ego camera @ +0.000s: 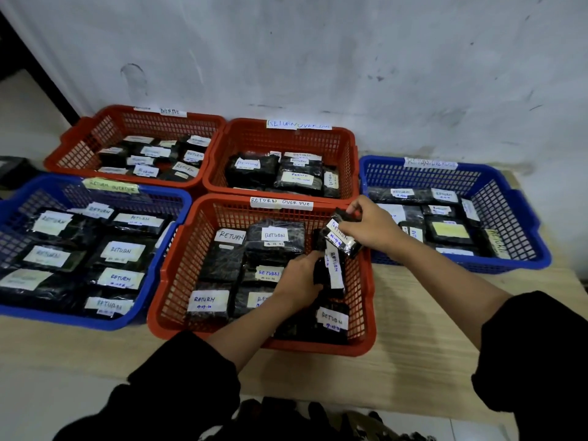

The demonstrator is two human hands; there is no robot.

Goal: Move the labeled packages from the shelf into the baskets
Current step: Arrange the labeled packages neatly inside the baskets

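Observation:
A red basket [178, 275] tagged "RETURN OVER DUE" stands in front of me, packed with several black wrapped packages bearing white "RETURN" labels. My left hand [300, 280] reaches into it and grips an upright black package [334, 276] with a long white label. My right hand [370, 227] holds another labeled black package [340, 238] tilted above the basket's right rear corner.
Two more red baskets [280, 138] [105, 125] stand against the white wall. A blue basket [149, 265] sits on the left and another blue basket [515, 249] on the right, all holding labeled packages. Light wooden floor [413, 329] lies around them. Dark items lie by my knees.

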